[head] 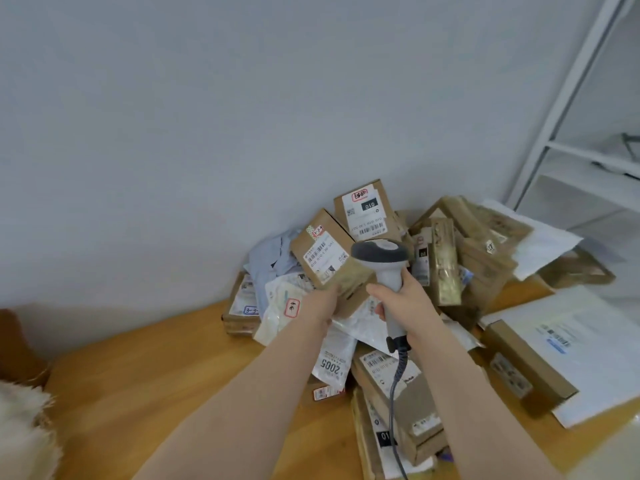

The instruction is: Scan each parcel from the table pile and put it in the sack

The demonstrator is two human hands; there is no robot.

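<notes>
Our left hand point(323, 303) grips a labelled cardboard box point(323, 258) | right hand point(403, 301) grasps barcode scanner point(381, 254) | parcel pile point(446, 258) crowds behind, white rack point(568, 102) far right.

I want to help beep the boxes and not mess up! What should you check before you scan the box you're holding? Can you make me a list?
1. Left-hand grip on the box: ok, fingers hold its near end.
2. Right-hand grip on the scanner: ok, wrapped round its handle.
3. Barcode label showing: ok, it faces up with no fingers over it.
4. Scanner aimed at the label: cannot tell, its window is hidden.
5. Cable free: cannot tell, it trails over the parcels below.
6. Sack ready: cannot tell, none is clearly in view.
</notes>
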